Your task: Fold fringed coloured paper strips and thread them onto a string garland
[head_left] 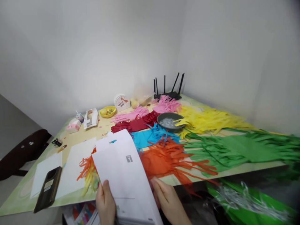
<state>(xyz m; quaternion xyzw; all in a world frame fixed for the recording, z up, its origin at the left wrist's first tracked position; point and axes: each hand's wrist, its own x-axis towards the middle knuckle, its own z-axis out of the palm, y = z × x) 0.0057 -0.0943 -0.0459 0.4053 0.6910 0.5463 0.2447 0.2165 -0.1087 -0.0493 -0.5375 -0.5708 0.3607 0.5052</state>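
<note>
A white paper packet (124, 175) with a printed "1" and a slot near its top edge is held up over the table's front edge. My left hand (105, 200) grips its left side, thumb lying on the front. On the opposite side my right hand (167, 200) closes around the edge, its fingers partly hidden behind. Behind the packet, orange and yellow fringed strips (88, 168) stick out to the left. An orange fringed sheet (154, 162) spreads to the right, close to my right hand, with a blue one (142, 137) beyond it.
Green (248, 147), yellow (206, 120), dark red (136, 124) and pink (166, 104) fringed sheets cover the table around a grey bowl (167, 120). A router (168, 94) stands in the corner. A phone (48, 189) lies at left over white sheets (75, 165).
</note>
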